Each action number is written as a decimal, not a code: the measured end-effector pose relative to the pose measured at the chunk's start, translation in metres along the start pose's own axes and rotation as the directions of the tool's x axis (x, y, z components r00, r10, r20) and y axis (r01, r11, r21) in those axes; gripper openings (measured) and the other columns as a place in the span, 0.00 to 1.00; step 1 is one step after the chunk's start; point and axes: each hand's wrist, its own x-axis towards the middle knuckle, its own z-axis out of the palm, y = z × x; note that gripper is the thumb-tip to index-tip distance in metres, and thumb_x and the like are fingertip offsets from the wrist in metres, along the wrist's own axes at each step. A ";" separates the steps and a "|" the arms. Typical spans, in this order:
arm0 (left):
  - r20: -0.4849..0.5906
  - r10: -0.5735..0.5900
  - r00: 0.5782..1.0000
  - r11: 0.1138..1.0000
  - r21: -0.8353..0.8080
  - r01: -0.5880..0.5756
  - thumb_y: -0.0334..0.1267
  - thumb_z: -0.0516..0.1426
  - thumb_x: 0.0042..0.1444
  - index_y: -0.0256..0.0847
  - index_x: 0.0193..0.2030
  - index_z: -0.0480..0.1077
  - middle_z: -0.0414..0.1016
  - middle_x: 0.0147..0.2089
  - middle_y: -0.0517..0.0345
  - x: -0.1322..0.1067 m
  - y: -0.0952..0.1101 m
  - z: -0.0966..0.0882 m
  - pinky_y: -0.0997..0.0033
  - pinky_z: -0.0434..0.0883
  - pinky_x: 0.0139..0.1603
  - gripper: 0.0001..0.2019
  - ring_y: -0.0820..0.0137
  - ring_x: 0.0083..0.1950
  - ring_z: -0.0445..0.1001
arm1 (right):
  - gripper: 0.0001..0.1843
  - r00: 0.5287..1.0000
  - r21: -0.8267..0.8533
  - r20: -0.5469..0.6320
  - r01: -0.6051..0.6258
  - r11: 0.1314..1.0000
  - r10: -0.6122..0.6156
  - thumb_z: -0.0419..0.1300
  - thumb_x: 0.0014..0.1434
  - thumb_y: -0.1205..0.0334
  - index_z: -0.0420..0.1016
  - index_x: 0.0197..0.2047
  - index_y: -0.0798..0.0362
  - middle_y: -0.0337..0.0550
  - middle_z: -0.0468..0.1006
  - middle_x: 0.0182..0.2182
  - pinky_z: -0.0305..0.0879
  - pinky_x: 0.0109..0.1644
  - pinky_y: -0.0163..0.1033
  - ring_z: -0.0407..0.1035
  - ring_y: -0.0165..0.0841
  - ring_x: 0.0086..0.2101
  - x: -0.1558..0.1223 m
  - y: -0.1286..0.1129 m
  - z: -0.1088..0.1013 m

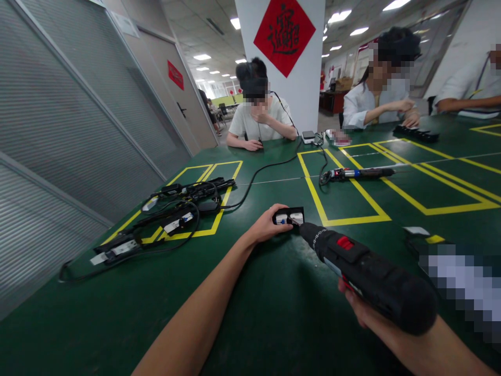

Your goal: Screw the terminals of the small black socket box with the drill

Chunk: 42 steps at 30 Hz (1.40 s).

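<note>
My left hand [267,225] reaches forward over the green table [274,313] and grips the left end of a small black power adapter [289,216] with white and blue parts showing on top. My right hand [358,305] is wrapped around a black electric screwdriver [368,274] with a red switch. The screwdriver's tip points at the right end of the adapter and touches or nearly touches it.
A pile of black adapters and cables [172,216] lies at the left inside yellow floor-tape boxes. Another screwdriver [360,173] lies farther back. Three people sit at the table's far side. A blurred object [462,282] rests at the right.
</note>
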 end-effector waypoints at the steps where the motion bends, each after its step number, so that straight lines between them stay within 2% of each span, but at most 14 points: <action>1: -0.002 0.000 1.000 1.000 0.002 0.000 0.43 0.64 0.46 0.41 0.53 0.65 0.72 0.45 0.53 0.000 0.000 0.000 0.64 0.67 0.47 0.27 0.65 0.43 0.71 | 0.11 1.000 0.000 0.005 0.006 1.000 -0.006 0.60 0.48 0.54 0.79 0.35 0.44 0.44 0.82 0.27 0.76 0.24 0.45 0.77 0.44 0.27 0.001 -0.001 -0.001; 4: -0.005 0.001 1.000 1.000 0.007 -0.001 0.43 0.64 0.45 0.41 0.53 0.65 0.72 0.46 0.53 0.000 -0.001 0.000 0.64 0.67 0.47 0.27 0.65 0.43 0.71 | 0.11 1.000 0.010 0.010 -0.013 1.000 0.013 0.61 0.47 0.53 0.79 0.34 0.44 0.44 0.82 0.28 0.76 0.24 0.44 0.77 0.45 0.29 0.002 -0.006 -0.006; 8: -0.004 -0.004 1.000 1.000 0.009 0.004 0.43 0.63 0.46 0.41 0.53 0.66 0.72 0.45 0.54 0.000 -0.001 0.000 0.64 0.67 0.47 0.27 0.64 0.43 0.71 | 0.18 0.992 0.064 0.041 -0.123 0.990 0.120 0.62 0.46 0.47 0.79 0.36 0.48 0.49 0.82 0.33 0.77 0.26 0.45 0.78 0.46 0.32 0.003 -0.016 -0.012; 11: -0.008 -0.010 1.000 1.000 0.006 0.010 0.42 0.62 0.47 0.41 0.53 0.66 0.72 0.45 0.54 0.000 -0.001 0.000 0.64 0.67 0.47 0.25 0.64 0.44 0.71 | 0.18 0.983 0.099 0.099 -0.165 0.981 0.155 0.61 0.47 0.47 0.79 0.38 0.48 0.46 0.81 0.27 0.77 0.30 0.46 0.77 0.44 0.28 0.005 -0.028 -0.017; 15: -0.003 -0.010 1.000 1.000 0.001 0.010 0.43 0.61 0.49 0.42 0.54 0.65 0.72 0.46 0.54 0.001 -0.003 0.001 0.64 0.67 0.48 0.25 0.63 0.44 0.71 | 0.12 0.978 0.061 0.156 -0.152 0.987 0.141 0.60 0.46 0.50 0.80 0.28 0.46 0.43 0.78 0.20 0.76 0.35 0.47 0.76 0.42 0.26 0.008 -0.039 -0.022; 21: -0.010 0.017 1.000 1.000 0.006 -0.017 0.46 0.58 0.53 0.42 0.54 0.66 0.72 0.50 0.53 0.001 -0.007 0.000 0.62 0.66 0.52 0.22 0.61 0.49 0.71 | 0.11 0.983 0.056 0.146 -0.117 0.992 0.108 0.59 0.46 0.49 0.78 0.23 0.45 0.43 0.78 0.20 0.76 0.40 0.50 0.76 0.42 0.25 0.012 -0.042 -0.024; 25: -0.012 0.012 1.000 1.000 0.011 -0.012 0.46 0.58 0.53 0.41 0.54 0.66 0.72 0.51 0.52 0.001 -0.005 0.000 0.62 0.66 0.53 0.22 0.60 0.51 0.70 | 0.15 0.971 0.024 0.198 -0.142 0.990 0.134 0.58 0.46 0.48 0.72 0.15 0.46 0.47 0.81 0.25 0.73 0.46 0.52 0.78 0.45 0.31 0.013 -0.043 -0.026; 27: -0.013 0.010 1.000 1.000 0.013 -0.009 0.46 0.58 0.53 0.42 0.54 0.66 0.72 0.51 0.53 0.001 -0.004 0.000 0.62 0.66 0.53 0.22 0.60 0.51 0.70 | 0.13 0.975 0.032 0.182 -0.132 0.991 0.124 0.58 0.47 0.48 0.75 0.19 0.46 0.47 0.82 0.28 0.73 0.47 0.51 0.78 0.44 0.33 0.012 -0.040 -0.025; 30: -0.006 0.009 1.000 1.000 0.015 -0.009 0.46 0.58 0.53 0.42 0.54 0.66 0.72 0.51 0.52 0.000 -0.004 -0.001 0.62 0.66 0.52 0.23 0.61 0.50 0.71 | 0.12 0.983 0.062 0.146 -0.121 0.991 0.111 0.59 0.47 0.48 0.76 0.20 0.46 0.44 0.81 0.25 0.74 0.45 0.48 0.77 0.41 0.30 0.011 -0.034 -0.024; 33: -0.012 0.020 1.000 1.000 0.016 -0.020 0.45 0.59 0.52 0.41 0.54 0.66 0.72 0.51 0.52 0.000 -0.004 -0.001 0.63 0.66 0.52 0.23 0.61 0.50 0.70 | 0.14 0.973 0.046 0.196 -0.132 0.990 0.121 0.59 0.48 0.49 0.73 0.17 0.46 0.43 0.81 0.25 0.75 0.44 0.44 0.77 0.39 0.29 0.011 -0.032 -0.025; 35: -0.009 0.022 1.000 1.000 0.011 -0.022 0.45 0.60 0.51 0.41 0.54 0.66 0.72 0.50 0.52 0.001 -0.005 0.000 0.63 0.67 0.51 0.23 0.62 0.49 0.71 | 0.13 0.966 0.035 0.226 -0.134 0.990 0.122 0.59 0.49 0.49 0.75 0.19 0.46 0.44 0.82 0.26 0.75 0.43 0.43 0.78 0.39 0.30 0.011 -0.033 -0.027; 39: -0.010 0.014 1.000 1.000 -0.011 -0.014 0.43 0.61 0.49 0.40 0.53 0.65 0.72 0.47 0.53 0.002 -0.006 0.003 0.64 0.68 0.48 0.24 0.64 0.45 0.72 | 0.13 0.971 0.050 0.201 -0.143 0.989 0.130 0.60 0.46 0.49 0.80 0.29 0.47 0.45 0.82 0.27 0.76 0.42 0.43 0.78 0.41 0.30 0.012 -0.035 -0.029; 42: -0.019 0.006 1.000 1.000 -0.008 -0.006 0.42 0.62 0.48 0.40 0.53 0.65 0.73 0.44 0.54 0.002 -0.006 0.003 0.65 0.68 0.47 0.24 0.65 0.42 0.72 | 0.12 0.953 0.055 0.237 -0.207 0.977 0.189 0.61 0.46 0.50 0.81 0.28 0.47 0.45 0.82 0.26 0.76 0.42 0.41 0.78 0.40 0.30 0.013 -0.034 -0.030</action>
